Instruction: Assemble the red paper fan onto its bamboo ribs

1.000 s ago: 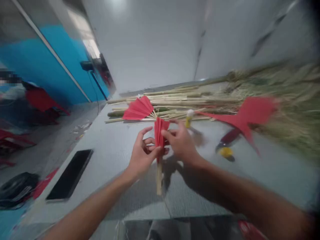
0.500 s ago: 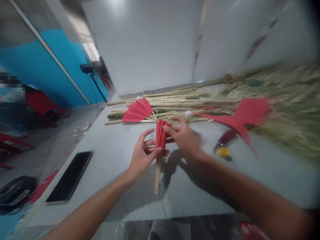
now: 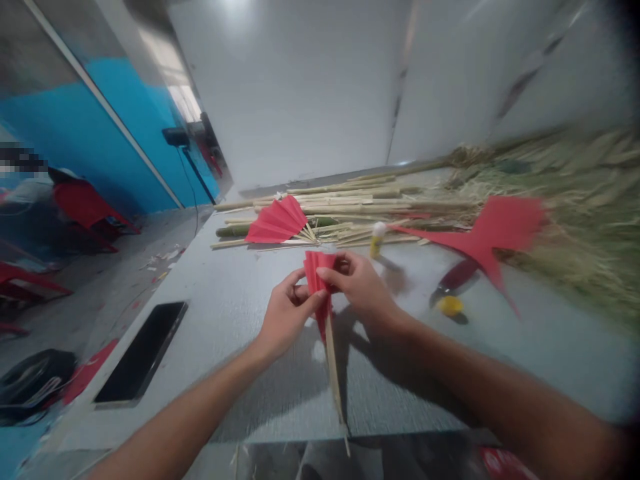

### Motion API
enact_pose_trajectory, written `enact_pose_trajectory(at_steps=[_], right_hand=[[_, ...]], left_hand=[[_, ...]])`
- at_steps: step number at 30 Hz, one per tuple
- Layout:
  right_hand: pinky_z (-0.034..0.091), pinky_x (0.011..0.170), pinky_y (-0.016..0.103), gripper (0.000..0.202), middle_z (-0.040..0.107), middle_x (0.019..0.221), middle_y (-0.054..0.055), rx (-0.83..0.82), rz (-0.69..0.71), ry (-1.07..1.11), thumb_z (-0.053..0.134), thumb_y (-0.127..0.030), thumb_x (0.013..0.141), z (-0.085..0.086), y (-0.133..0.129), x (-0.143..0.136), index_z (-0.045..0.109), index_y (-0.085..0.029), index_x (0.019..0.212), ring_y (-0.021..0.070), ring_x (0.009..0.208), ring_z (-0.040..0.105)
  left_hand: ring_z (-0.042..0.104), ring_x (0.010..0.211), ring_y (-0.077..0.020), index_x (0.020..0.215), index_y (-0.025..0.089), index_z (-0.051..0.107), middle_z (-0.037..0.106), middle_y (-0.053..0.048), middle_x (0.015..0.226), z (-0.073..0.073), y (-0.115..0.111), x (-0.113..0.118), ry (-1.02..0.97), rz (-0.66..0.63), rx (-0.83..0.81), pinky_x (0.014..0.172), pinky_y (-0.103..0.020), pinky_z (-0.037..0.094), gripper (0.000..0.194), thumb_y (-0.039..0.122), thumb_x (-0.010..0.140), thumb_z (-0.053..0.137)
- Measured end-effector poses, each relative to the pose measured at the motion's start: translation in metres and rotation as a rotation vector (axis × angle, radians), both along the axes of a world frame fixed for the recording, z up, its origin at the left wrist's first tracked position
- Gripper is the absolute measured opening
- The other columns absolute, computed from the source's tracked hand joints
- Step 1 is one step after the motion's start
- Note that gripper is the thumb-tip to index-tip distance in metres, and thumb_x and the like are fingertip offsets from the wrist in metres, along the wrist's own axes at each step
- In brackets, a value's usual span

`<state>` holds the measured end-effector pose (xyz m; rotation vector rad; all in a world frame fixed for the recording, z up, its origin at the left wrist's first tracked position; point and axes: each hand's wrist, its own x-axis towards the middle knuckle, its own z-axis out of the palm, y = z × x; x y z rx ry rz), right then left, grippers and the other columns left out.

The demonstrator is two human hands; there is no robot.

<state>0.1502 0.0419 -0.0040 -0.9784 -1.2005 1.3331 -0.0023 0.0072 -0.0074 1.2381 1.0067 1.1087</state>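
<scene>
Between my hands is a partly folded hand fan (image 3: 315, 265) of pleated red paper, its bamboo sticks pointing down toward the table's front edge. My left hand (image 3: 290, 310) pinches the pleats from the left, thumb on the front. From the right, my right hand (image 3: 363, 287) grips the upper part of the paper with thumb and fingers. A second red fan (image 3: 280, 221) lies spread open beyond them, on bamboo sticks. Just behind my right hand stands a small glue bottle (image 3: 377, 240) with a white top and yellow body.
Bamboo sticks (image 3: 350, 200) lie along the back of the table. To the right are a cut red paper sheet (image 3: 505, 230), a dark-handled tool (image 3: 455, 279), a yellow cap (image 3: 450, 306) and straw-like shavings (image 3: 590, 220). A phone (image 3: 143, 353) lies at the left edge.
The held fan has moved down toward me, and its sticks now reach the table's front edge. My right hand has come lower and left, uncovering the glue bottle.
</scene>
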Motion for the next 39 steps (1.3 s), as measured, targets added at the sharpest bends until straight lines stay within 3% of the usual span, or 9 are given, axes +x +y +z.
enact_pose_trajectory(at_steps=[6,9,12,15,19,24,29,34,39], right_hand=[[0.053,0.068,0.031,0.018,0.068,0.07,0.002,-0.023,-0.036,-0.103,0.069,-0.034,0.076,0.005,0.001,0.001,0.067,-0.016,0.074,0.0164,0.068,0.064],[0.053,0.068,0.03,0.016,0.071,0.075,0.003,-0.042,-0.057,-0.1,0.071,-0.03,0.074,0.01,-0.001,0.002,0.069,-0.016,0.082,0.0165,0.07,0.065],[0.055,0.069,0.032,0.025,0.074,0.083,0.005,-0.108,0.011,-0.011,0.072,-0.031,0.074,0.012,-0.004,0.002,0.069,-0.017,0.094,0.0183,0.073,0.068],[0.055,0.065,0.033,0.022,0.074,0.081,0.007,-0.107,0.114,-0.036,0.069,-0.036,0.079,0.01,-0.005,0.002,0.072,-0.015,0.087,0.0186,0.069,0.067],[0.052,0.063,0.031,0.021,0.072,0.073,0.004,-0.02,0.066,-0.125,0.068,-0.036,0.08,0.01,-0.004,0.004,0.072,-0.015,0.077,0.0162,0.064,0.064],[0.054,0.059,0.031,0.025,0.072,0.08,0.005,-0.059,0.173,-0.058,0.07,-0.04,0.081,0.008,-0.004,0.004,0.072,-0.015,0.087,0.0169,0.064,0.066],[0.058,0.062,0.031,0.029,0.069,0.077,0.001,-0.04,0.052,-0.002,0.08,-0.04,0.074,0.002,-0.001,0.004,0.067,-0.017,0.085,0.0156,0.066,0.067],[0.059,0.068,0.032,0.029,0.07,0.08,0.001,-0.007,0.054,0.002,0.083,-0.04,0.071,0.006,-0.003,0.006,0.067,-0.018,0.083,0.0166,0.07,0.069],[0.058,0.067,0.032,0.029,0.071,0.077,0.001,-0.009,-0.004,-0.046,0.084,-0.04,0.068,0.01,-0.006,0.006,0.067,-0.02,0.08,0.0178,0.068,0.07]], left_hand=[[0.068,0.057,-0.0157,0.13,0.015,0.058,0.071,0.001,0.068,-0.002,0.0,0.001,-0.012,-0.022,-0.025,0.061,-0.03,0.058,0.059,0.033,0.079,0.08],[0.069,0.059,-0.0158,0.129,0.016,0.058,0.072,0.0,0.072,-0.003,0.0,0.0,-0.02,-0.028,-0.038,0.063,-0.031,0.059,0.056,0.033,0.08,0.079],[0.071,0.064,-0.0178,0.128,0.015,0.057,0.075,-0.003,0.077,-0.004,0.002,-0.001,-0.032,-0.031,-0.012,0.066,-0.032,0.06,0.055,0.033,0.081,0.079],[0.072,0.064,-0.0184,0.128,0.015,0.056,0.074,-0.003,0.075,-0.004,0.003,-0.002,-0.048,-0.034,0.008,0.065,-0.031,0.06,0.054,0.033,0.082,0.078],[0.072,0.063,-0.0189,0.129,0.015,0.056,0.074,-0.004,0.075,-0.004,0.004,-0.001,-0.03,-0.049,0.008,0.061,-0.029,0.059,0.053,0.035,0.084,0.076],[0.07,0.059,-0.0168,0.131,0.014,0.058,0.074,-0.003,0.073,-0.002,0.004,-0.002,-0.019,-0.008,0.018,0.057,-0.026,0.056,0.059,0.04,0.082,0.078],[0.066,0.057,-0.014,0.135,0.013,0.058,0.071,-0.001,0.067,-0.003,0.006,-0.007,-0.022,0.046,0.022,0.058,-0.025,0.056,0.063,0.046,0.084,0.074],[0.071,0.06,-0.0189,0.14,0.01,0.054,0.075,-0.005,0.072,-0.001,0.007,-0.007,-0.042,0.044,0.011,0.062,-0.032,0.06,0.073,0.048,0.082,0.076],[0.073,0.064,-0.0212,0.136,0.011,0.06,0.076,-0.007,0.075,0.001,0.006,-0.006,-0.04,0.05,0.024,0.065,-0.034,0.061,0.066,0.048,0.083,0.075]])
